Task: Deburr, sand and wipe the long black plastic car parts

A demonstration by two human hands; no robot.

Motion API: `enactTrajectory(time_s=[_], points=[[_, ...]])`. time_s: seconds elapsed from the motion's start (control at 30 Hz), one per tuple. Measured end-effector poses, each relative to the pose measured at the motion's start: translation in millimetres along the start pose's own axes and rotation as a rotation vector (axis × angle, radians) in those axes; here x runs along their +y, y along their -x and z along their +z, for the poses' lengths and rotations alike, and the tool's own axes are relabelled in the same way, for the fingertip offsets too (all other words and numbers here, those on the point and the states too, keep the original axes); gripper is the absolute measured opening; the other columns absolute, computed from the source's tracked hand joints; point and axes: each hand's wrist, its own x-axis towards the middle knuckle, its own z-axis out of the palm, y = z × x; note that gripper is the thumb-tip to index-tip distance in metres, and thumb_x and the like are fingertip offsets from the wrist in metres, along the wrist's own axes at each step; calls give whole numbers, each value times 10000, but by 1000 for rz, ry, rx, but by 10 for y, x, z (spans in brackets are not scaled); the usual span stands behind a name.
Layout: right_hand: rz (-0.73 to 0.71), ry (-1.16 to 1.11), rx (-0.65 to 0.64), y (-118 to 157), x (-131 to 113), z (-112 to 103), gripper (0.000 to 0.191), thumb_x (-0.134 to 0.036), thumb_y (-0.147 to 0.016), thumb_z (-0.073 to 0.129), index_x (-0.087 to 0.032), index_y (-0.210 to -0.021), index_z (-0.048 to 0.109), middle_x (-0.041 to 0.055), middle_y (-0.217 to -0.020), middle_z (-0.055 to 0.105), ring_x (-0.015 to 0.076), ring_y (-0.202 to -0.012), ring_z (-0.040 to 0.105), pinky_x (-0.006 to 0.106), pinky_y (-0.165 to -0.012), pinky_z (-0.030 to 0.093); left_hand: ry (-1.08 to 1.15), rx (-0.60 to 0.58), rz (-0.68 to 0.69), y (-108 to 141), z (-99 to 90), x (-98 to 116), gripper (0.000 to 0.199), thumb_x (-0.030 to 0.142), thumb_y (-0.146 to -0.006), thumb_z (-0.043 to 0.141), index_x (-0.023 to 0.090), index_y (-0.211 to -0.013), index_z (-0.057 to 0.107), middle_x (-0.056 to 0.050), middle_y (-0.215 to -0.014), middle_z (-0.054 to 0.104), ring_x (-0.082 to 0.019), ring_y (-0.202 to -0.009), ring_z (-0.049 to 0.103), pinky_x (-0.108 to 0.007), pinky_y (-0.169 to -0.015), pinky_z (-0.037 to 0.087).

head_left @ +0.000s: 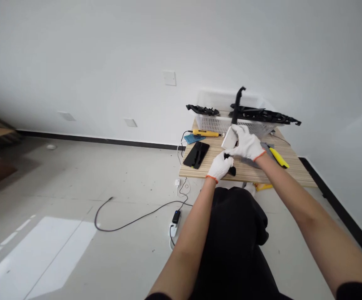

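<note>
Both my hands wear white knitted gloves with orange cuffs and are close together above the front of the small table. My left hand (pixel 220 166) is closed around the lower part of a long black plastic strip (pixel 237 104), which stands up at a slant with a hooked top end. My right hand (pixel 246 143) curls around a flat white piece (pixel 230 138) pressed near the strip's middle. Glove fingers hide most of the contact there. The strip's rounded lower end appears just below my left fingers, near the table edge.
A white plastic basket (pixel 213 124) at the back carries several black plastic parts (pixel 262 113). On the wooden table (pixel 299 177) lie a black phone (pixel 196 155), a blue item (pixel 195 138), a yellow-handled tool (pixel 205 133), a yellow knife (pixel 279 158) and grey cloth. Cables (pixel 143 217) trail over the floor.
</note>
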Motion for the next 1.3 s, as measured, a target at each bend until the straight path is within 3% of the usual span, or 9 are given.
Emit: enactTrajectory(time_s=[0.17, 0.33, 0.47, 0.63, 0.77, 1.03, 1.1, 1.2, 1.3], points=[[108, 78, 62, 14, -148, 47, 1079, -699, -679, 729, -228, -1575, 353, 202, -1541, 390, 401, -1113, 672, 535, -895, 570, -36, 1, -43, -26, 10, -41, 93, 219, -807, 555, 180, -778, 634, -34, -741, 665, -184, -753, 585, -299, -755, 448], [322, -48, 240, -61, 15, 45, 1041, -675, -787, 643, -143, -1597, 263, 255, -1501, 400, 388, -1134, 654, 526, -961, 544, 41, -12, -34, 5, 34, -35, 173, 181, -807, 513, 185, -918, 644, 9, -699, 630, -153, -678, 568, -270, -699, 447], [96, -49, 59, -16, 119, -34, 1124, -691, -607, 796, -243, -1551, 382, 176, -1524, 412, 404, -1131, 664, 552, -977, 547, 35, -1, -6, 6, 40, -54, 119, 171, -784, 507, 194, -819, 619, 7, -696, 626, -153, -702, 567, -271, -713, 436], [239, -94, 175, 71, 102, -102, 1050, -681, -697, 744, -221, -1566, 374, 195, -1527, 427, 406, -1186, 645, 552, -1014, 535, 55, -26, -15, 15, 26, -49, 152, 180, -779, 520, 204, -883, 627, 20, -684, 624, -155, -678, 557, -274, -690, 429], [46, -63, -16, 90, 37, -60, 1036, -634, -664, 787, -287, -1569, 423, 121, -1628, 350, 400, -1259, 621, 544, -1072, 521, 23, 1, 3, 23, 10, 5, 85, 172, -791, 498, 213, -733, 545, 17, -678, 603, -152, -702, 556, -276, -714, 418], [187, 95, -34, 10, -309, -45, 1031, -684, -824, 623, -258, -1672, 219, 207, -1721, 180, 417, -1130, 692, 591, -949, 566, -28, 32, -28, 44, -5, 15, 85, 206, -807, 513, 212, -736, 561, 6, -701, 628, -163, -728, 557, -283, -705, 409], [203, 87, -48, -45, -318, -130, 1008, -668, -808, 655, -260, -1651, 284, 199, -1688, 291, 430, -1131, 690, 609, -950, 561, -5, 33, -33, 46, 8, -10, 82, 204, -807, 519, 207, -805, 600, 5, -713, 636, -166, -734, 572, -283, -722, 426], [180, -112, 78, -134, -222, -298, 655, -554, -909, 576, -263, -1494, 530, 125, -1450, 618, 360, -1139, 698, 547, -983, 570, 65, 25, -32, 44, 28, -40, 187, 195, -812, 517, 198, -952, 642, 13, -702, 631, -164, -709, 586, -281, -728, 448], [253, -463, 124, -164, -102, -391, 549, -507, -919, 575, -241, -1399, 586, 102, -1164, 747, 268, -877, 748, 458, -812, 638, 81, 22, -20, 48, 28, -31, 218, 185, -814, 515, 192, -984, 652, 8, -714, 636, -162, -708, 595, -278, -728, 459]])
